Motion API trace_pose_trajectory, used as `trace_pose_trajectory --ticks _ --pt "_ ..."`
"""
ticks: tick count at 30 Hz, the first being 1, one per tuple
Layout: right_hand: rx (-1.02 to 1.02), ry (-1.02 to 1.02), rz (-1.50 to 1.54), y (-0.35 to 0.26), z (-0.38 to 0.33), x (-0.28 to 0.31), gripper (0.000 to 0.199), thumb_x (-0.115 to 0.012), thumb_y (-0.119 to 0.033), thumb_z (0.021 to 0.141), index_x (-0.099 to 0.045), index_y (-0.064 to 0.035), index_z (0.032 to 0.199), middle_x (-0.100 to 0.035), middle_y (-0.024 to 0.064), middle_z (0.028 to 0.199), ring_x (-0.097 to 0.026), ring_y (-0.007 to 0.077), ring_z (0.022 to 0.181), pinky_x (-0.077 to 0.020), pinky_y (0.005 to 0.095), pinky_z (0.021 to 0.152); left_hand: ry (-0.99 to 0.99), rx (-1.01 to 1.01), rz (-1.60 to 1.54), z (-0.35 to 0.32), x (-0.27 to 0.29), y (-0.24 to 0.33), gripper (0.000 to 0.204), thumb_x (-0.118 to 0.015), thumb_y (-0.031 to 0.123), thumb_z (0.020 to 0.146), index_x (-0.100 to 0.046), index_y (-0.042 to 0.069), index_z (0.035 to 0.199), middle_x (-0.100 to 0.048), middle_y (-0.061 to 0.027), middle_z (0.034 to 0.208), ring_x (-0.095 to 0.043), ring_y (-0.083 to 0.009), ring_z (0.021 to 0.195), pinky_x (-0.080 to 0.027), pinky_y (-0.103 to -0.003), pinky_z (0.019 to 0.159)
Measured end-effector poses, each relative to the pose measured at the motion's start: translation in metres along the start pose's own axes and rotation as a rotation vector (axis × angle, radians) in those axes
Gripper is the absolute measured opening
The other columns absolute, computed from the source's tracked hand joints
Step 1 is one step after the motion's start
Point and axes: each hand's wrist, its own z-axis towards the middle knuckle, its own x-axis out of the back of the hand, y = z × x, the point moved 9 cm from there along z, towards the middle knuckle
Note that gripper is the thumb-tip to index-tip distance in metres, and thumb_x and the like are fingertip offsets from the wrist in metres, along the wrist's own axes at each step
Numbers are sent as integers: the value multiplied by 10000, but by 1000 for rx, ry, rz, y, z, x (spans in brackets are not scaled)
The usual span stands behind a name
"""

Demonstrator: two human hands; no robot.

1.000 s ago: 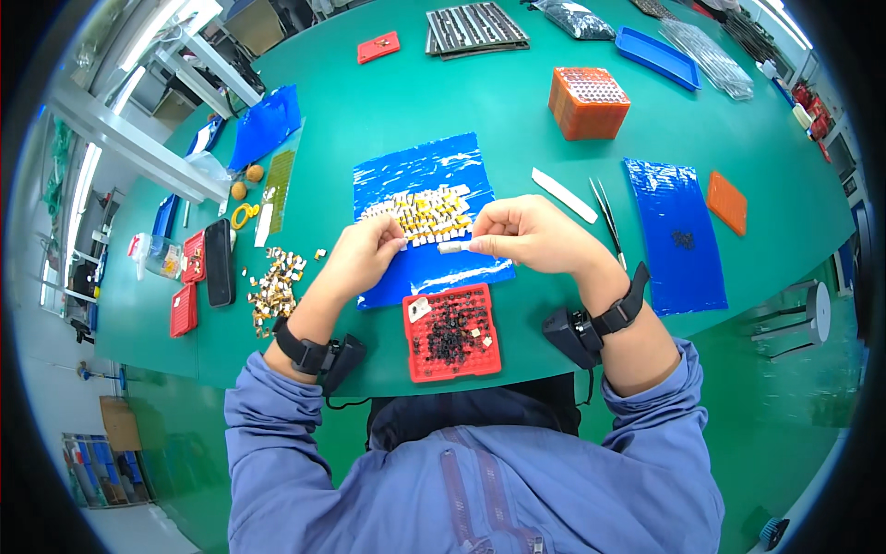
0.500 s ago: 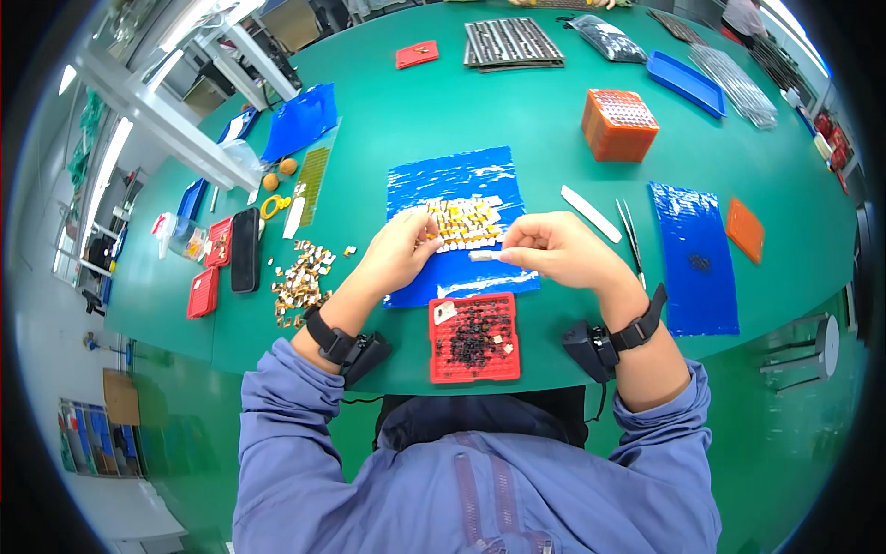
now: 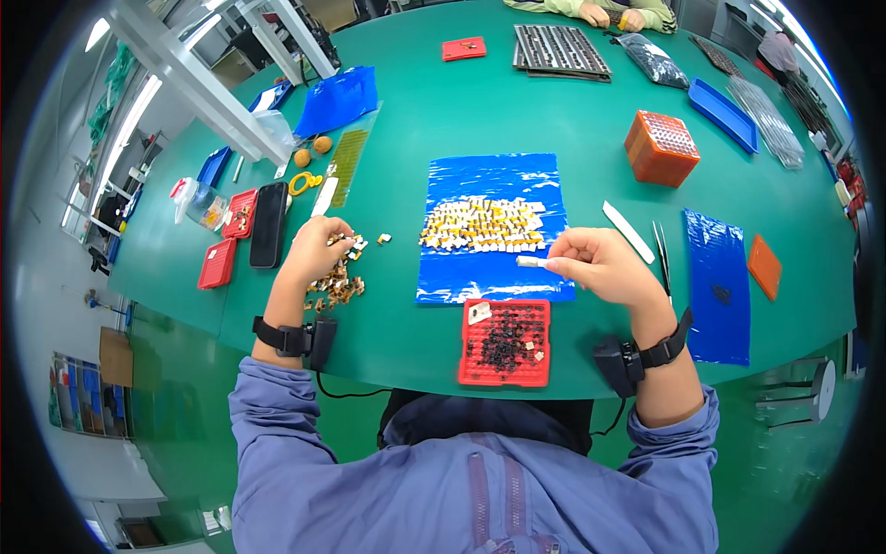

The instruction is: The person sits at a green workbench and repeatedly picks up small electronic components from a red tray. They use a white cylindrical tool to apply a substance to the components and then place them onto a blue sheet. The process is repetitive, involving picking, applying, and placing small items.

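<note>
My left hand [image 3: 317, 247] is at the pile of small white and gold parts [image 3: 340, 284]. Its fingers curl in at the pile's far edge; whatever they pinch is too small to make out. My right hand [image 3: 604, 264] grips a short pale stick [image 3: 531, 262] between thumb and fingers, over the right side of a blue sheet [image 3: 489, 284]. Many small white and yellow parts [image 3: 484, 224] lie in close rows on that sheet. Just in front of it sits a red tray [image 3: 471, 367] with small black pieces, a white piece and a few pale bits.
Right of the sheet lie a white strip [image 3: 629, 233], tweezers [image 3: 663, 263] and a second blue sheet [image 3: 718, 323]. An orange block [image 3: 661, 152] stands farther back. On the left are a black phone-like slab [image 3: 269, 224], red trays and yellow scissors [image 3: 303, 183]. Another person's hands [image 3: 611, 17] are at the far edge.
My left hand has moved left from the rows of parts to the loose pile. My right hand still holds the pale stick beside the sheet. The whole view has shifted slightly.
</note>
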Motion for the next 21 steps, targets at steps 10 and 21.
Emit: trace_pose_trajectory --ticks 10,21 --pt "-9 34 -19 8 1 1 120 -659 -103 822 -605 -3 784 -503 -48 585 -412 12 509 -302 196 435 121 -192 95 4 -17 12 155 -696 152 736 -585 45 752 -587 -132 781 -565 -318 787 -446 -425 710" --pt "-15 -26 50 -10 -7 -13 90 -671 -45 800 -603 12 788 -541 -31 620 -464 6 552 -340 170 476 -9 7 -594 -28 27 71 108 -621 101 857 -551 26 892 -584 17 757 -539 -38 699 -439 -215 599"
